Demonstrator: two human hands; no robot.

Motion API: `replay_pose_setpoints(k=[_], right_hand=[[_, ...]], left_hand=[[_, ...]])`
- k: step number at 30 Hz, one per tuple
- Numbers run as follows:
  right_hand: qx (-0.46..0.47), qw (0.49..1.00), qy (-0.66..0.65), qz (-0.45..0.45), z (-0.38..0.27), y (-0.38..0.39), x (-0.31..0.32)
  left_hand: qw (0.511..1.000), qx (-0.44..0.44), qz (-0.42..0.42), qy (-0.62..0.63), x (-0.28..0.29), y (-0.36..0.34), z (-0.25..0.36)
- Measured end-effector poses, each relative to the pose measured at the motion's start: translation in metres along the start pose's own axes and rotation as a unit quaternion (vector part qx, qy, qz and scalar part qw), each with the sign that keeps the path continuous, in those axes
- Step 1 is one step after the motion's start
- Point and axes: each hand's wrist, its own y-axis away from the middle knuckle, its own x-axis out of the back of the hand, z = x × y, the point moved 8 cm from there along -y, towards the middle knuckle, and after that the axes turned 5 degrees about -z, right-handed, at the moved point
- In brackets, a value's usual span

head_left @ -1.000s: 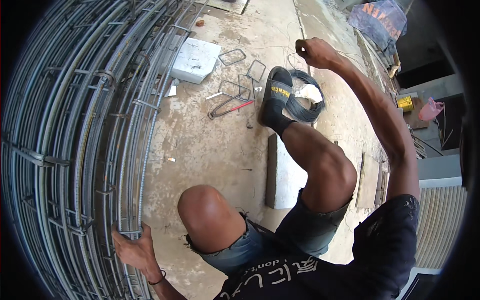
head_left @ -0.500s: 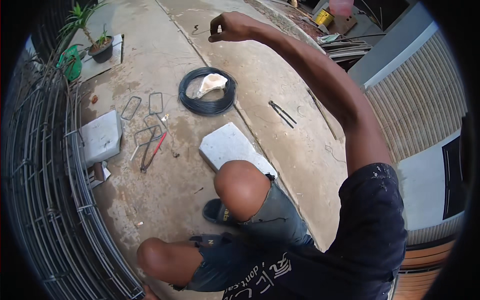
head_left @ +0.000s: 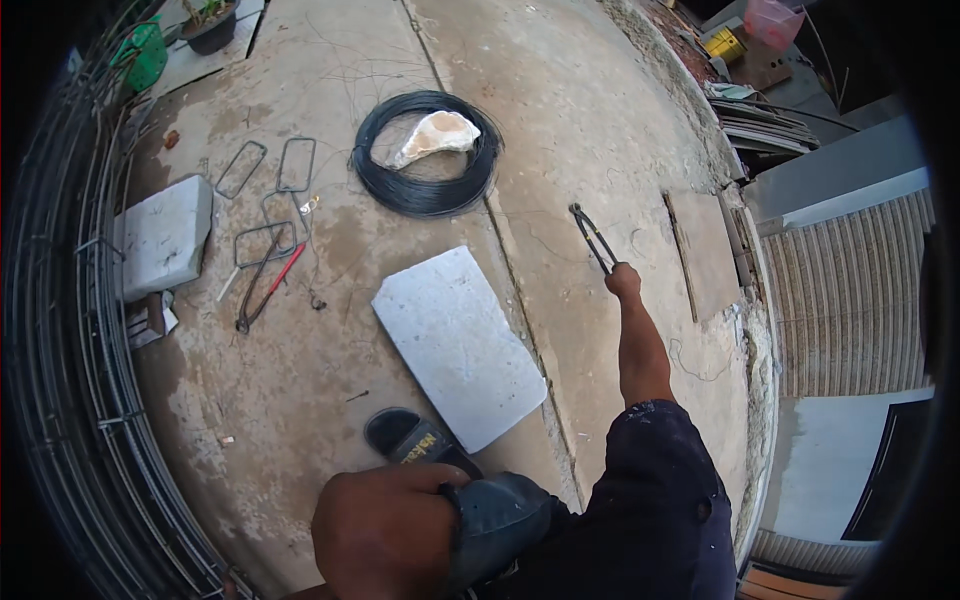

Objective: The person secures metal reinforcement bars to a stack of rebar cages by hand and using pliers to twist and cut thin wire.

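The dark metal pincers point(head_left: 592, 236) are in front of me on the right side, at the end of my right arm and well apart from my left side. My right hand point(head_left: 624, 281) is closed on the ends of their two long handles, with the fingers curled; their head points away from me. Of my left hand point(head_left: 231, 589) only a small part seems to appear at the lower edge, near the steel bars point(head_left: 100, 415), so I cannot tell if it is open or holds something.

Close to me is my bent bare knee point(head_left: 375, 535), and just beyond it a black slipper point(head_left: 408, 440). Beside the slipper there is a white slab point(head_left: 462, 345), flat, with angular corners, on the stained, rough concrete floor point(head_left: 300, 400). The bars at my left are long, thin and grey, tied in a dense bundle. Farther, a cutter with one red handle point(head_left: 284, 272) touches bent rectangular rings point(head_left: 311, 165), and a thick white block point(head_left: 165, 240) is beside the bars. A round coil of black wire point(head_left: 425, 202) lies around a pale, uneven stone point(head_left: 438, 136). To the far right are a ribbed sheet point(head_left: 850, 310) and a yellow bucket point(head_left: 724, 44).
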Motion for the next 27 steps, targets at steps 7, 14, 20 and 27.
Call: replay_pose_setpoints(k=[7, 14, 20, 27], right_hand=[[0.037, 0.996, 0.009, 0.075, 0.002, -0.025, -0.014], [0.258, 0.951, -0.151, 0.081, -0.03, -0.037, 0.036], [0.089, 0.875, -0.471, 0.065, -0.12, -0.051, 0.139], [0.611, 0.712, -0.346, -0.013, -0.362, 0.228, 0.163]], left_hand=[[0.949, 0.007, -0.235, 0.21, -0.017, -0.007, -0.01], [0.913, 0.16, -0.288, 0.239, 0.017, -0.003, 0.018], [0.903, 0.206, -0.332, 0.18, 0.026, -0.017, 0.04], [0.901, 0.212, -0.277, 0.258, 0.036, 0.005, 0.026]])
